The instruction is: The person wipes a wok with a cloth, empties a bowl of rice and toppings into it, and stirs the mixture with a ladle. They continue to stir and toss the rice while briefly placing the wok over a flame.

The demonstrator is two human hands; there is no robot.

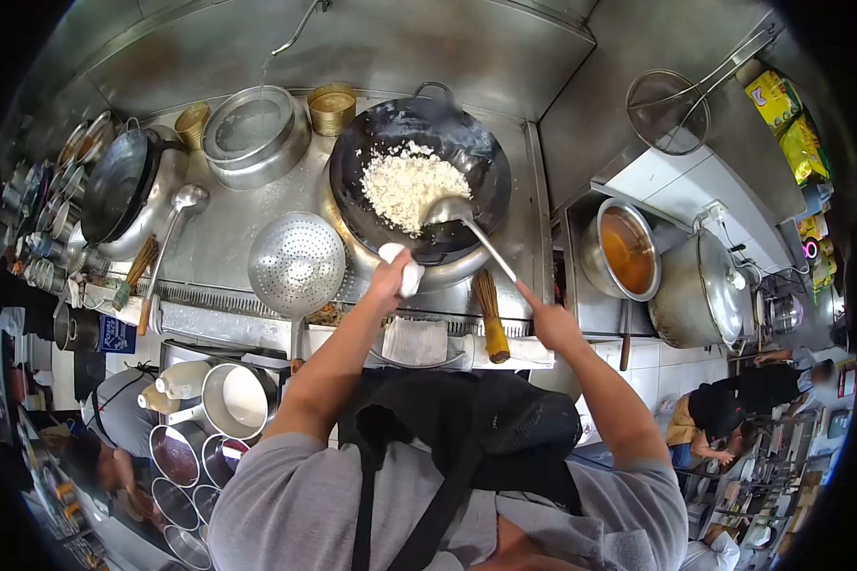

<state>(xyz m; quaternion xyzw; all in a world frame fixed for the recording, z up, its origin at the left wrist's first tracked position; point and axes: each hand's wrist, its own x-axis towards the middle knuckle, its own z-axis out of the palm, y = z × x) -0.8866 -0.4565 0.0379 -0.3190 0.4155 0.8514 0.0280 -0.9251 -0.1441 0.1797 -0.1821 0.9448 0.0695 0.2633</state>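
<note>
A black wok (490, 167) rests on the round burner in front of me, with white fried rice (414, 186) heaped in its middle. My left hand (388, 284) is closed round a folded white cloth (410, 271) at the wok's near left rim; the rim under the cloth is hidden. My right hand (555, 326) is wrapped round the handle of a long metal ladle (450, 210). The ladle's bowl lies in the wok, against the right side of the rice.
Left of the wok lie a perforated skimmer (297, 264) and another ladle (190, 198). A pot under a running tap (257, 133) stands behind them. A bamboo brush (491, 319) lies at the front edge. On the right are a pot of brown liquid (628, 249) and a lidded stockpot (700, 290).
</note>
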